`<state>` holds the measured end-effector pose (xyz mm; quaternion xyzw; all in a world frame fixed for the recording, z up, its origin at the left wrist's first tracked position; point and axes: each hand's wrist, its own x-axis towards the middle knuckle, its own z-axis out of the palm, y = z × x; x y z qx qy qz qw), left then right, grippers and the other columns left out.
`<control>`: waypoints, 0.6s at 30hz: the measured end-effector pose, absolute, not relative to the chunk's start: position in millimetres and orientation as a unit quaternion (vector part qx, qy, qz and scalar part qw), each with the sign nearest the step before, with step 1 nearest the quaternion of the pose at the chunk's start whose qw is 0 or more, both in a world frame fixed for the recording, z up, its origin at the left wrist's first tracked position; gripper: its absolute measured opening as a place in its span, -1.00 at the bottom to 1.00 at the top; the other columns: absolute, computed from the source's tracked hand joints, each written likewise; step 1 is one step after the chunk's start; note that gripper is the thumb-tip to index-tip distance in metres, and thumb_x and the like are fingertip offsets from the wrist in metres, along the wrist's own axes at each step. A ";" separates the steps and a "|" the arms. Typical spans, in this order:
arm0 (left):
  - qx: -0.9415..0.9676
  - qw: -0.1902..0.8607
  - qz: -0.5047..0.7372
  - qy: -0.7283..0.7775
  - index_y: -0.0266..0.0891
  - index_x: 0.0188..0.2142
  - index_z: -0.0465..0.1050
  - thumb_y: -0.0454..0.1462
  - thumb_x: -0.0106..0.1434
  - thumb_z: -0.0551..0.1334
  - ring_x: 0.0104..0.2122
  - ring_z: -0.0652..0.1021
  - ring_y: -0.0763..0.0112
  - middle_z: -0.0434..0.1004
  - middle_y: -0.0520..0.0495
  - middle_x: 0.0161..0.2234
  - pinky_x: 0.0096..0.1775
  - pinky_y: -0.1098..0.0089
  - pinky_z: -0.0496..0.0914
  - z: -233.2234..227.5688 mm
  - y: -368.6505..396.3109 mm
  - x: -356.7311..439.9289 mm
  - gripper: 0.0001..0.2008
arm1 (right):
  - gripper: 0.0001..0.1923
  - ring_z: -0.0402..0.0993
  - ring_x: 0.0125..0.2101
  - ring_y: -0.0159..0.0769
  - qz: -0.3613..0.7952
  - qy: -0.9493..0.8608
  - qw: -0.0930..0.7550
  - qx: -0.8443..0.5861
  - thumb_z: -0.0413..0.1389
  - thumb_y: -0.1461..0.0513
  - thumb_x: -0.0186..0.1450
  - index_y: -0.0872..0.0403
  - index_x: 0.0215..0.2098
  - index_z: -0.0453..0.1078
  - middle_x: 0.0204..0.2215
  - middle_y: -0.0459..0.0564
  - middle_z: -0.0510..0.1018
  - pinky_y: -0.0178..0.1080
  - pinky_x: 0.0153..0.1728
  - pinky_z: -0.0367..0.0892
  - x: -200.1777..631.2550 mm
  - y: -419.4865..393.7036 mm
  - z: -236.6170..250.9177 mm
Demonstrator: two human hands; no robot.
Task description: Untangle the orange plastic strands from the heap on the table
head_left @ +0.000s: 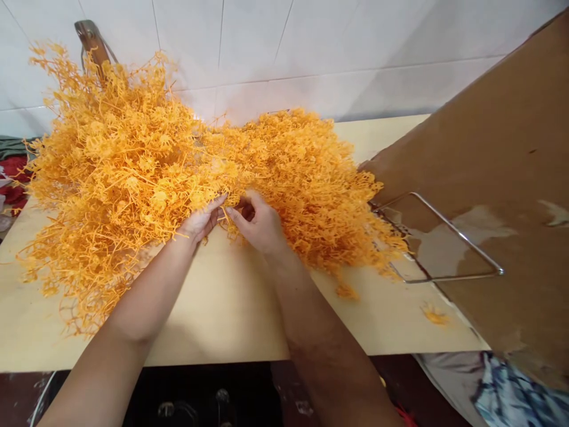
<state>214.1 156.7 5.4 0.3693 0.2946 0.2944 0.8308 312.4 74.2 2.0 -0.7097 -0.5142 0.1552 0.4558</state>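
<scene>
A big heap of orange plastic sprigs (124, 160) covers the left and middle of a pale wooden tabletop (231, 308). My left hand (201, 220) and my right hand (258, 222) meet at the heap's front edge, near the centre. Both pinch the same small orange sprig (229, 209) between fingertips. The right hand's fingers curl around part of it, so its shape is partly hidden. The heap's right part (320, 184) spreads toward a cardboard box.
A large brown cardboard box (498, 178) leans at the right, with a bent metal wire frame (444, 249) against it. Loose orange bits (433, 314) lie near the table's front right. White tiled wall behind. A wooden handle (91, 44) sticks up at back left.
</scene>
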 end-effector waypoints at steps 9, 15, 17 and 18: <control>0.379 0.836 0.288 0.272 -0.31 -0.26 0.43 -0.36 0.11 0.19 -0.17 0.52 0.39 0.54 -0.12 -0.21 -0.09 0.37 0.37 0.2 158.0 214.0 -0.84 | -0.76 0.31 -0.33 -0.29 0.076 -0.545 0.418 -0.723 -0.16 0.17 0.27 0.09 -0.35 0.29 -0.39 0.03 0.41 -0.26 -0.28 0.23 313.7 77.9 2.3; 0.342 0.827 0.338 0.292 -0.25 -0.19 0.42 -0.37 0.12 0.18 -0.11 0.50 0.36 0.52 -0.09 -0.14 -0.08 0.33 0.38 3.3 154.8 216.4 -0.77 | -0.73 0.34 -0.24 -0.19 0.044 -0.564 0.373 -0.736 -0.17 0.24 0.26 0.13 -0.23 0.32 -0.26 0.15 0.44 -0.18 -0.20 0.23 308.3 75.7 2.7; 0.346 0.828 0.333 0.290 -0.26 -0.19 0.43 -0.38 0.11 0.19 -0.13 0.51 0.36 0.54 -0.09 -0.19 -0.08 0.31 0.38 3.6 153.6 216.7 -0.76 | -0.72 0.35 -0.25 -0.18 0.071 -0.572 0.351 -0.738 -0.18 0.24 0.26 0.15 -0.21 0.31 -0.26 0.16 0.46 -0.18 -0.21 0.23 309.8 76.0 2.1; 0.346 0.828 0.329 0.294 -0.28 -0.21 0.43 -0.39 0.10 0.18 -0.16 0.52 0.35 0.55 -0.09 -0.23 -0.08 0.31 0.38 3.3 153.2 217.0 -0.78 | -0.72 0.35 -0.26 -0.19 0.089 -0.577 0.338 -0.738 -0.19 0.24 0.27 0.15 -0.21 0.31 -0.27 0.15 0.47 -0.19 -0.22 0.23 310.9 76.0 2.3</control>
